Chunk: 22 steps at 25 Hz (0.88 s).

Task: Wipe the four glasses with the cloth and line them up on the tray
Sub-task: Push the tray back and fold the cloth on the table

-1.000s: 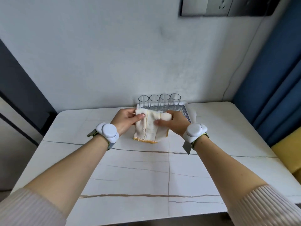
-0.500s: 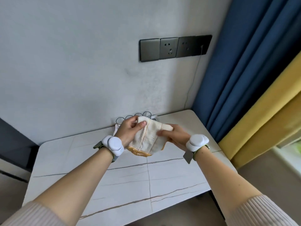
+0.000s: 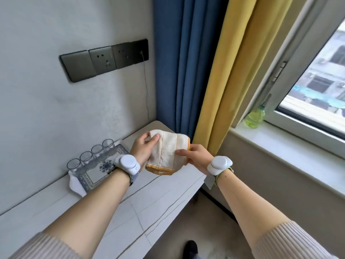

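Note:
A white cloth (image 3: 166, 152) with an orange hem hangs in the air above the table's right end, held between both hands. My left hand (image 3: 142, 148) pinches its upper left corner with thumb and fingers. My right hand (image 3: 194, 156) grips its right side, fingers across the front. Several clear glasses (image 3: 85, 157) stand in a row along the back of a patterned tray (image 3: 93, 173), close to the wall, left of my left wrist. Both wrists carry white bands.
The white marble table (image 3: 140, 208) ends just right of my hands. Blue and yellow curtains (image 3: 196, 71) hang behind them. A grey socket panel (image 3: 104, 59) with a cable is on the wall. A green bottle (image 3: 254, 118) stands on the windowsill.
The camera has swung right and tilted, so the window and curtains came into view. Both hands lifted the cloth off the table and carried it right, away from the glasses.

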Each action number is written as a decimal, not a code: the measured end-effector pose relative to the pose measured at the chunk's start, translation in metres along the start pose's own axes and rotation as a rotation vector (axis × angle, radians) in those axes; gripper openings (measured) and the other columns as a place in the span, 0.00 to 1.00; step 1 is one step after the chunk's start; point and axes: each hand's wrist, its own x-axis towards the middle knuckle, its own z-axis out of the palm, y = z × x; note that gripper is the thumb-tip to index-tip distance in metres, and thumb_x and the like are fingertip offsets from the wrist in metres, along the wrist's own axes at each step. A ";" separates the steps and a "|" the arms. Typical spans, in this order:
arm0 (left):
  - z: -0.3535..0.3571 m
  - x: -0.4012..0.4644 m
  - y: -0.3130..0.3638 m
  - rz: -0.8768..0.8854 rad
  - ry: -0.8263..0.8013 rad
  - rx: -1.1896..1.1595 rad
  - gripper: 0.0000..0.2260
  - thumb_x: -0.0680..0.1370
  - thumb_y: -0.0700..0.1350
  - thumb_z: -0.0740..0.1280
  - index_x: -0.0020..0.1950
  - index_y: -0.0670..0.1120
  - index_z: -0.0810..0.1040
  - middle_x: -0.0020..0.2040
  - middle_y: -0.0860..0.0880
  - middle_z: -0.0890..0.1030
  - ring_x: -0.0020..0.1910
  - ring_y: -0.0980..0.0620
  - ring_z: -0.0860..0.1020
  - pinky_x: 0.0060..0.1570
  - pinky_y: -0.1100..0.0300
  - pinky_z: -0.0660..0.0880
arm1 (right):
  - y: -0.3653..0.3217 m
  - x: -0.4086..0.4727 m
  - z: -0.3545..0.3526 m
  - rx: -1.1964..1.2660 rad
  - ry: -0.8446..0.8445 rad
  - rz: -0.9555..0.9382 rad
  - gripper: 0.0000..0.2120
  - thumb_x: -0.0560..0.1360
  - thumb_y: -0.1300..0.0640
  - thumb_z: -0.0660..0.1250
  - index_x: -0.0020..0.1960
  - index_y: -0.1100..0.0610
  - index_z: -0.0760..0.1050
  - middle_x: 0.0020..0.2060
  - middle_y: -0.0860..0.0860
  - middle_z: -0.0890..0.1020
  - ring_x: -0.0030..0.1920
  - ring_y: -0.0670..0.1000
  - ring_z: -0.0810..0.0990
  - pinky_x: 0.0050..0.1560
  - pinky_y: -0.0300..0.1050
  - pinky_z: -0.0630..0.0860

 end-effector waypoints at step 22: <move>0.462 0.160 -0.043 -0.143 -0.651 0.350 0.29 0.72 0.33 0.72 0.70 0.51 0.72 0.52 0.44 0.81 0.45 0.50 0.80 0.37 0.65 0.77 | 0.107 0.003 -0.398 0.012 0.856 0.263 0.16 0.75 0.54 0.72 0.61 0.58 0.78 0.51 0.53 0.83 0.52 0.55 0.82 0.55 0.48 0.78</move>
